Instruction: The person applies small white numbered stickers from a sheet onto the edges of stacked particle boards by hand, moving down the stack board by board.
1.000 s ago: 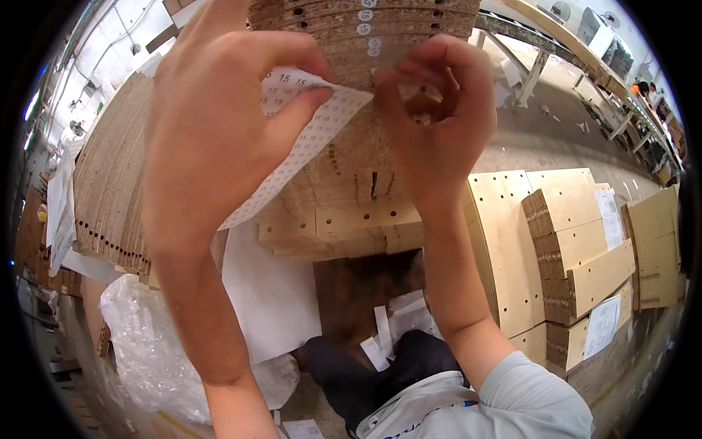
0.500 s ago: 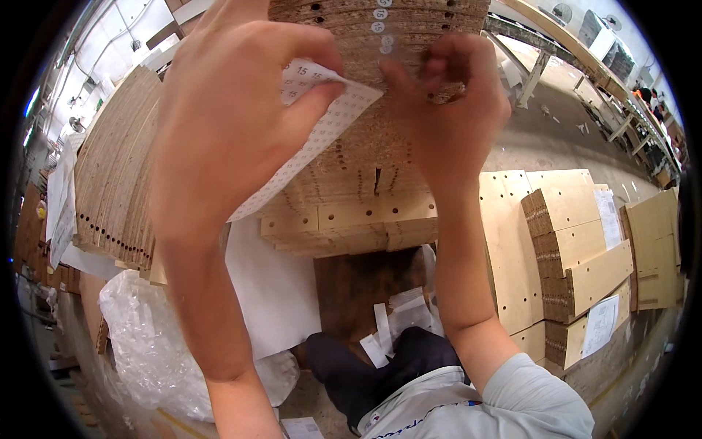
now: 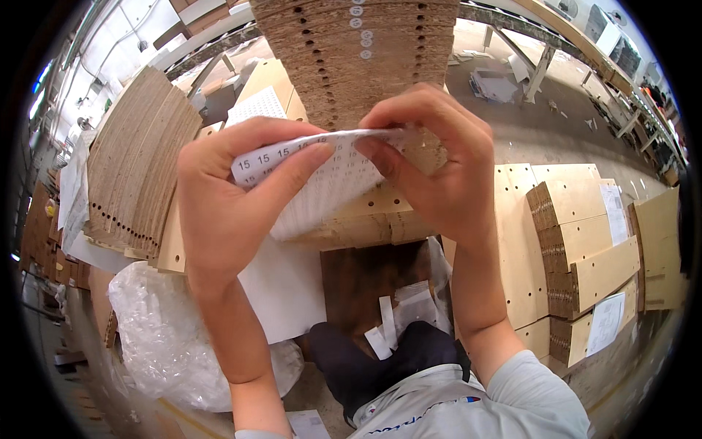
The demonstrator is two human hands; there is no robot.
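Note:
A white sheet of small round printed stickers (image 3: 322, 183) is held up in front of my chest, curved along its upper edge. My left hand (image 3: 230, 194) pinches that edge between thumb and fingers. At the other end of the edge, my right hand (image 3: 442, 164) has its thumb and fingertips pressed together on the sheet; whether a single sticker is between them cannot be made out. Behind the hands stands a tall stack of particleboard panels (image 3: 395, 80) with rows of drilled holes. A line of round white stickers (image 3: 365, 35) runs down the stack's edges.
More boards (image 3: 131, 161) lean at the left, above a heap of clear plastic wrap (image 3: 161, 329). Stacked drilled panels (image 3: 585, 241) with paper sheets stand at the right. Paper strips (image 3: 387, 322) lie near my legs. A long bench frame (image 3: 541, 69) crosses the back right.
My right hand has come down from the board stack to the sheet's edge. My left hand has lowered, and the sheet has turned so its upper edge faces me. The view has shifted slightly.

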